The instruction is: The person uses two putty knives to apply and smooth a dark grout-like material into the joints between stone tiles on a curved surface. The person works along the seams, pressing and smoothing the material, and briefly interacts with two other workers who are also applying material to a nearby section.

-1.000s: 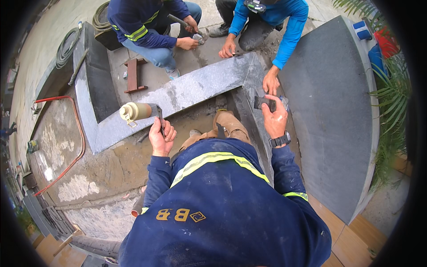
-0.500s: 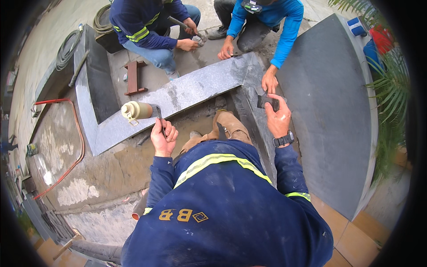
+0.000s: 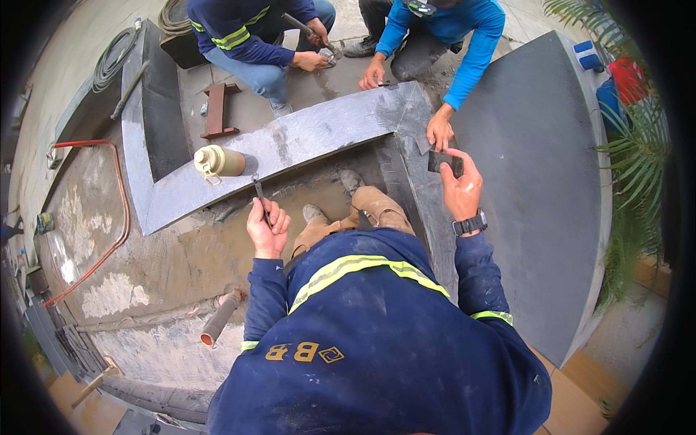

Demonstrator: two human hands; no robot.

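My left hand (image 3: 269, 228) is closed around a slim dark metal tool (image 3: 259, 190), its narrow end pointing up beside the grey stone ledge (image 3: 290, 145). I cannot make out its exact kind. My right hand (image 3: 464, 187) grips a small dark rectangular block (image 3: 444, 164) between thumb and fingers, over the ledge's right arm. A co-worker's hand (image 3: 439, 132) in a blue sleeve reaches down right above the block. That person's other hand (image 3: 373, 72) rests at the ledge's far edge. A cream flask (image 3: 220, 161) lies on the ledge, just beyond my left hand.
A second co-worker (image 3: 254, 43) squats beyond the ledge, holding a hammer-like tool. A red-brown steel piece (image 3: 217, 110) is nearby. A dark stone slab (image 3: 536, 174) slopes at right; a red hose (image 3: 119, 196) and an orange-ended pipe (image 3: 220, 319) are at left.
My right hand has shifted slightly right and down with the block. The left hand still holds the tool, now showing more of its length. The view has shifted a little, uncovering the pipe.
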